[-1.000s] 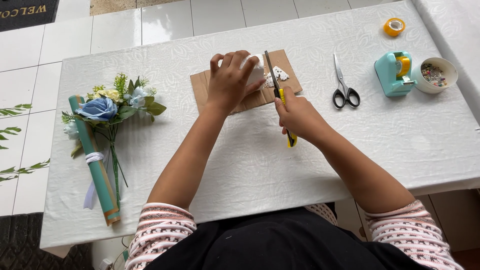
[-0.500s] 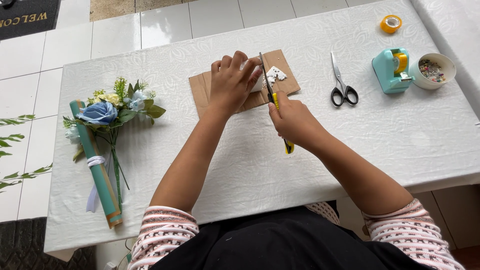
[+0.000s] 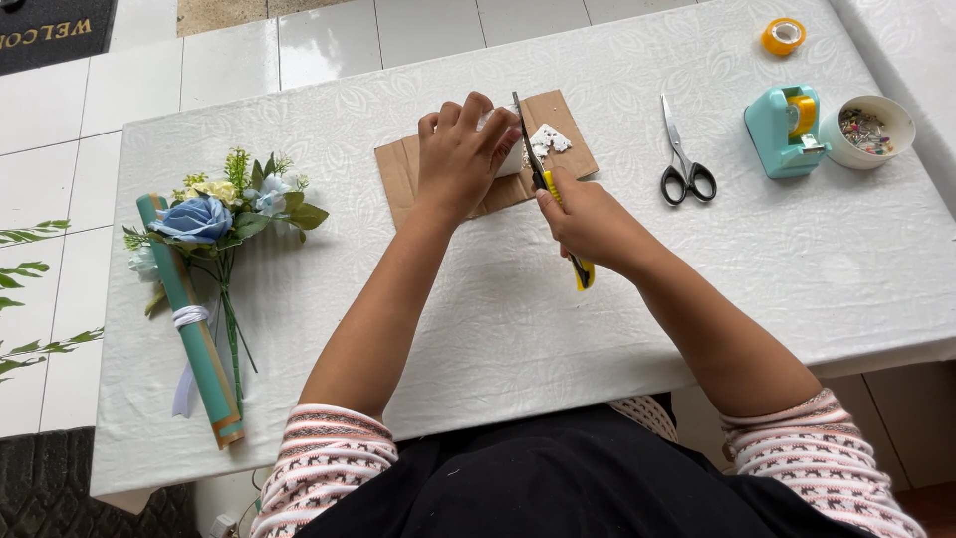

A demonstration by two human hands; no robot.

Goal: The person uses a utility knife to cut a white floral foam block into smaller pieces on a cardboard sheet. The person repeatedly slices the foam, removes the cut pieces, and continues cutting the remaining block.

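My left hand (image 3: pixel 460 159) presses down on a white block (image 3: pixel 510 159) that lies on a brown cardboard sheet (image 3: pixel 398 174). Most of the block is hidden under my fingers. My right hand (image 3: pixel 588 221) grips a yellow-handled utility knife (image 3: pixel 543 179), its blade angled up along the right side of the block. Small white crumbs (image 3: pixel 550 139) lie on the cardboard just right of the blade.
Black-handled scissors (image 3: pixel 681 159), a teal tape dispenser (image 3: pixel 785 130), a white bowl of small bits (image 3: pixel 864 130) and a yellow tape roll (image 3: pixel 784 37) sit to the right. A flower bunch (image 3: pixel 214 219) and a teal paper roll (image 3: pixel 189 319) lie at the left.
Both hands and the knife stay on the block over the cardboard; the knife has shifted only slightly along the block's edge.
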